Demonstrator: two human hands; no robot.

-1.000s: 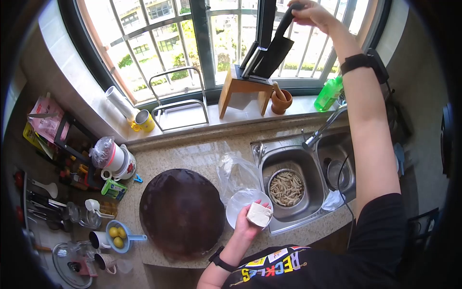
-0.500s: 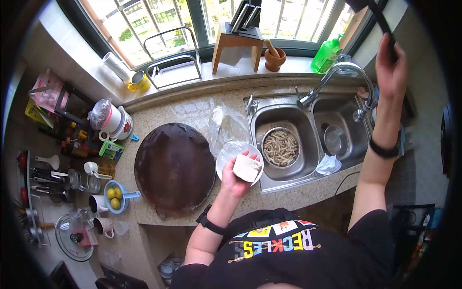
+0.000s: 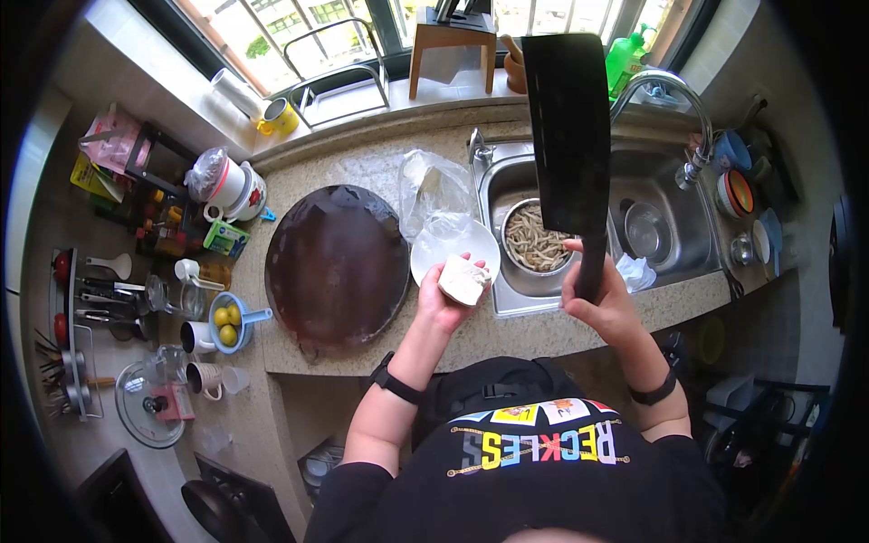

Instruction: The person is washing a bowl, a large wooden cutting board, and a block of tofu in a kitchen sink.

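Note:
A pale, white block that looks like tofu (image 3: 463,281) rests in the palm of my left hand (image 3: 442,306), fingers curled up around it. That hand is just in front of a white plate (image 3: 430,258) on the counter. My right hand (image 3: 602,303) grips the handle of a cleaver (image 3: 570,136), its broad dark blade pointing up over the sink. Behind the blade, partly hidden, a metal bowl of thin pale strips (image 3: 534,237) sits in the left basin. A crumpled clear plastic bag (image 3: 433,185) lies behind the plate.
A large round dark cutting board (image 3: 338,267) lies left of the plate. The double sink (image 3: 507,305) has a curved faucet (image 3: 665,80) and a strainer (image 3: 645,231) in the right basin. A blue colander with yellow-green fruit (image 3: 243,337), mugs and a glass lid (image 3: 136,425) stand at the left.
My right hand has come down from the upper right to in front of the sink, bringing the cleaver upright into view. My left hand still holds the white block. The camera view has shifted slightly.

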